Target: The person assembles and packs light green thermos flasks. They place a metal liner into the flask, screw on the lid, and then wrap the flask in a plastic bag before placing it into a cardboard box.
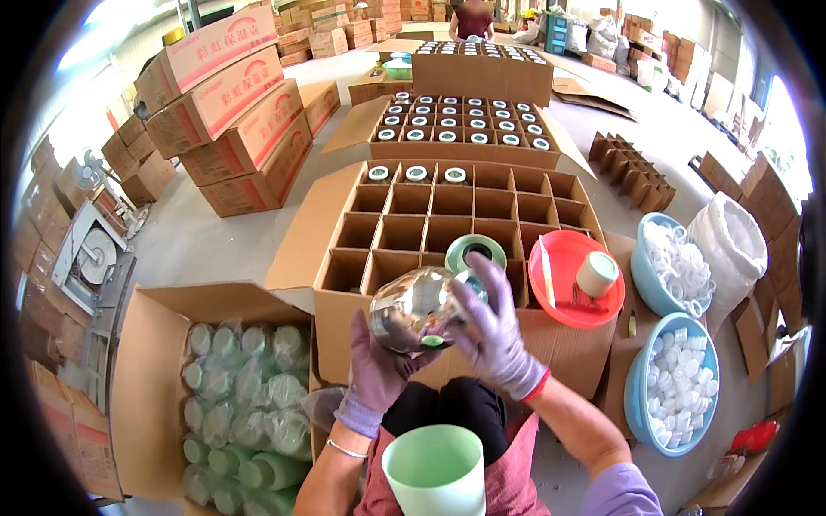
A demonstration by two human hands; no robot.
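Observation:
A shiny silvered flask liner (413,308) lies tilted above my lap. My left hand (379,365), gloved, cups it from below with the fingers curled round its underside. At the liner's right end is my right hand (499,331), also gloved, with its fingers apart; whether it touches the liner is hard to tell. Just beyond those fingers, a pale green ring-shaped part (476,251) with a dark centre rests on the divided carton (331,297). A pale green open cup-shaped shell (433,469) stands upright at my lap.
At left, an open carton (146,387) holds bagged green shells. A red basin (559,303) with a small cup (597,273) sits on the divided carton's right. Blue basins (632,404) of white parts stand at right. Stacked cartons (224,120) rise far left; a person (471,21) is beyond.

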